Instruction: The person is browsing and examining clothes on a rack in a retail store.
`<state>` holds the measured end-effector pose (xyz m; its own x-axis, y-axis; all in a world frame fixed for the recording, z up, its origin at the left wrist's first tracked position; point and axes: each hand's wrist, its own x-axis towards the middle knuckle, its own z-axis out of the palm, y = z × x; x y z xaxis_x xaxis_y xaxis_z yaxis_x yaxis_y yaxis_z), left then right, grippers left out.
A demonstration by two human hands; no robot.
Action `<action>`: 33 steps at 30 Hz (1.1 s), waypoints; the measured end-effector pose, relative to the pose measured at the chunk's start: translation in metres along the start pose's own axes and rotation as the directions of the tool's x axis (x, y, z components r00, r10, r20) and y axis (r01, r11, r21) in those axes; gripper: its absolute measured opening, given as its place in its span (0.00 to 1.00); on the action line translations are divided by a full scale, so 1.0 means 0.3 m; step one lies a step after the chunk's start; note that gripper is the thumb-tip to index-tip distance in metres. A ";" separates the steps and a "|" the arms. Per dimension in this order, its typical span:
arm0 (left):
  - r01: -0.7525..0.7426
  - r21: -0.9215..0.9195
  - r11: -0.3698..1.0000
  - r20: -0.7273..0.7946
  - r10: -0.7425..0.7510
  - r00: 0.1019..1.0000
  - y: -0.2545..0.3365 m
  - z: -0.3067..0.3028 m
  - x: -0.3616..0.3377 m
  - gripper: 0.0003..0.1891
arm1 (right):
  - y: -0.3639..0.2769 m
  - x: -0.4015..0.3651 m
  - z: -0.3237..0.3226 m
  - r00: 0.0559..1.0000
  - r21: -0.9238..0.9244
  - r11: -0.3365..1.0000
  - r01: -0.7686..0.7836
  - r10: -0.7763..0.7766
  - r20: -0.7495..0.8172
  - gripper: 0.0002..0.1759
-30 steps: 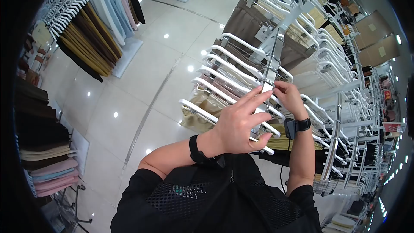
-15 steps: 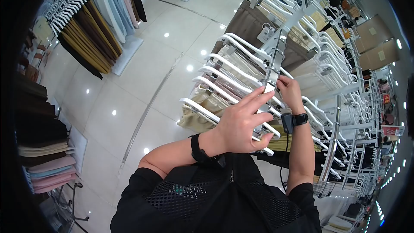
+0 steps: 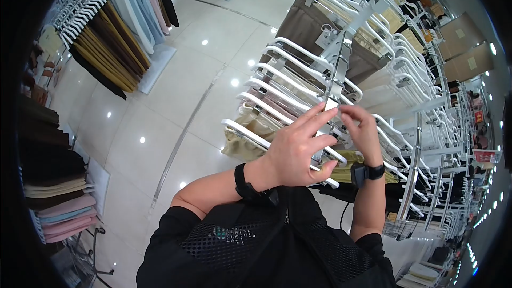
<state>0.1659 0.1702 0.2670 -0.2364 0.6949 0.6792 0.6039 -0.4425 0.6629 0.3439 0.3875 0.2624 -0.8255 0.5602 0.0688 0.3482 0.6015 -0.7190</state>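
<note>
My left hand [image 3: 301, 152] lies across the near end of a metal hanging rail [image 3: 338, 72], its fingers spread, thumb apart. White hangers [image 3: 266, 108] carrying clothes hang from the rail just beyond and under it. A light khaki garment [image 3: 241, 141] hangs on the nearest ones, with a pinkish one [image 3: 266, 101] behind. My right hand [image 3: 364, 130] is on the other side of the rail, close to my left fingertips. Its fingers are loosely bent and slightly blurred, with nothing visible between them.
Brown trousers [image 3: 304, 24] hang farther along the rail. More racks of white hangers [image 3: 418, 90] fill the right side. At left stand a rack of mustard and brown trousers [image 3: 114, 48] and folded clothes [image 3: 64, 216]. Glossy tiled floor [image 3: 176, 101] lies between.
My right hand has come off a hanger by the rail and moved back toward me. My left hand has stayed nearly in place. Some hangers beyond it have shifted slightly.
</note>
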 end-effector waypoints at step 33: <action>-0.029 0.028 0.999 -0.006 0.029 1.000 -0.008 -0.001 0.004 0.17 | 0.173 0.080 0.084 0.964 0.092 0.984 -0.154 0.170 -0.206 0.16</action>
<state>0.1640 0.1719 0.2663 -0.2233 0.6782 0.7001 0.6317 -0.4463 0.6338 0.3309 0.4178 0.2093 -0.6448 0.7595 0.0859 0.4292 0.4528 -0.7815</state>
